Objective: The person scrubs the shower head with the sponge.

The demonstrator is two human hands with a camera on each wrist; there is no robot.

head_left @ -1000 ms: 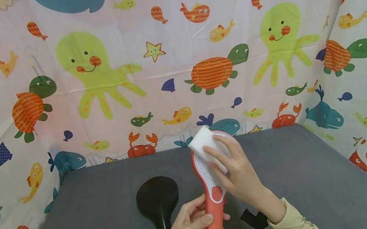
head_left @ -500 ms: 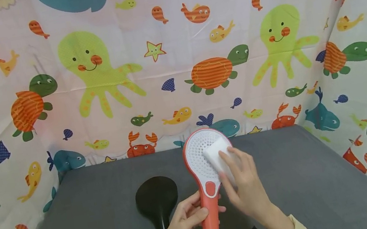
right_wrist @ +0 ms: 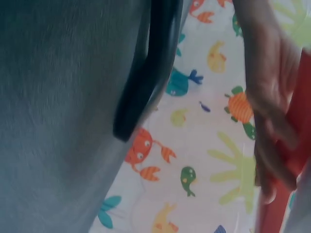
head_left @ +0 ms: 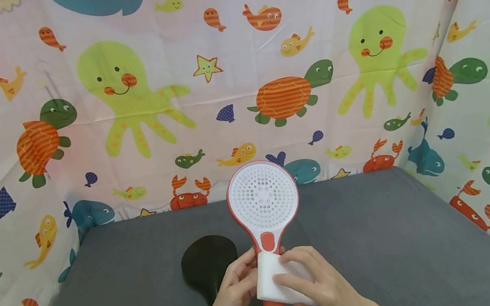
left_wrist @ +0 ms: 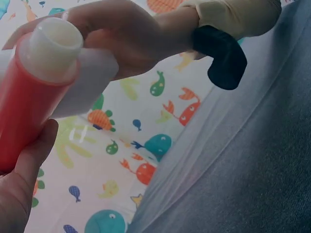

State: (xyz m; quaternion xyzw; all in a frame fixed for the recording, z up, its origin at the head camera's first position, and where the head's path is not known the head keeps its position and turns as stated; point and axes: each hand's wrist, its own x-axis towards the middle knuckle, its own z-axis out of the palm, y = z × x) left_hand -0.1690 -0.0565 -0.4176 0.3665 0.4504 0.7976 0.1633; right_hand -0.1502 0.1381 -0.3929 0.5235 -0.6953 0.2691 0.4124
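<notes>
In the head view, a coral-red shower head (head_left: pixel 263 195) with a white nozzle face stands upright, its face toward the camera. My left hand (head_left: pixel 233 294) holds its handle from the left side. A white sponge (head_left: pixel 271 277) covers part of the handle, gripped by my right hand (head_left: pixel 326 287) and pressed against it below the red button. The left wrist view gives the hollow white end of the red handle (left_wrist: pixel 29 107), with the sponge (left_wrist: pixel 90 87) behind it. In the right wrist view the left hand's fingers (right_wrist: pixel 274 160) lie on the red handle (right_wrist: pixel 299 131).
A black ladle-shaped object (head_left: pixel 209 263) lies on the grey tabletop (head_left: pixel 124 300), left of the hands, its lower part mostly behind the left arm. A curtain (head_left: pixel 226 92) printed with sea animals surrounds the table. A black bent piece (left_wrist: pixel 226 60) shows by the right wrist.
The sponge has gone from the nozzle face down to the handle with my right hand. The shower head has shifted left and stands straighter, still in my left hand.
</notes>
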